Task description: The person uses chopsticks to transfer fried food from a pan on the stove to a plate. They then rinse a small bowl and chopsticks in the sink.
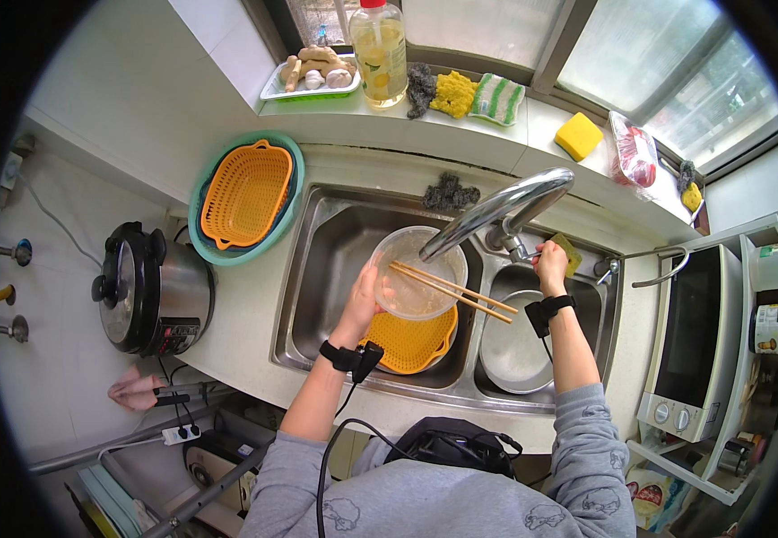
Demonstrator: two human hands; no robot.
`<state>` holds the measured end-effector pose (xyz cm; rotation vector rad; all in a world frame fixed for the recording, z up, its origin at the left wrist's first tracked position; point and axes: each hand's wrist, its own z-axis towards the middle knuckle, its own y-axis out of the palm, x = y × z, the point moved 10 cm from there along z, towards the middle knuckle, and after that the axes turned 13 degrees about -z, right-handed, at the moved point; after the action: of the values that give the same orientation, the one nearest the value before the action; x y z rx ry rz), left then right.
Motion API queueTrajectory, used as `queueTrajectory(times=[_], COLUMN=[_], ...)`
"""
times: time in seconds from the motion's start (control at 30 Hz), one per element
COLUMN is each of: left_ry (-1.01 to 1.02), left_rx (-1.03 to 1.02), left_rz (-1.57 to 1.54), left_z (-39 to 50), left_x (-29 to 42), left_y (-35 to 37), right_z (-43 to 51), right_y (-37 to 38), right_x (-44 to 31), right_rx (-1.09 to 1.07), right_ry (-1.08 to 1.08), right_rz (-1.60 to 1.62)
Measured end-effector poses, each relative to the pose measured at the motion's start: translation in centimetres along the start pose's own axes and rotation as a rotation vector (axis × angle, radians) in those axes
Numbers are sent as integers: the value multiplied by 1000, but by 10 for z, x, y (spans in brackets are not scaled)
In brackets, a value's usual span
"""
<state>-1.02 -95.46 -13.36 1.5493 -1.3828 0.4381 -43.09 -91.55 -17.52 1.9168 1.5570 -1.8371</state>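
My left hand (360,299) grips the left side of a round translucent plastic container (416,249) beneath the spout of a chrome faucet (496,208). A pair of wooden chopsticks (456,292) lies across the container, their ends sticking out past its right rim. Below the container, an orange plastic basket (416,343) sits in the left basin of the steel sink (328,228). My right hand (550,265) is closed on the faucet's lever. Under my right wrist, a round metal pot (513,350) stands in the right basin.
A chrome side spout (671,265) rises right of the sink. Left of it stand nested plastic baskets (247,195) and an electric pressure cooker (160,289). Dark scrubber (450,193) and green sponge (567,252) lie behind the basins. A bottle (379,60) stands on the sill; a microwave (691,343) is at right.
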Motion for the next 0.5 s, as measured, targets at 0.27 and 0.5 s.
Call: queueTrajectory(times=[0.27,0.5], left_ry=[-54,-60], left_rx=[31,7], left_rz=[-1,19], left_z=[-7,-14], left_x=[-4,-4], left_y=[0,4], right_z=[-3,-6], right_y=[4,7], right_x=[12,13], right_rx=[2,-22], right_ry=[53,67], right_rz=[102,144])
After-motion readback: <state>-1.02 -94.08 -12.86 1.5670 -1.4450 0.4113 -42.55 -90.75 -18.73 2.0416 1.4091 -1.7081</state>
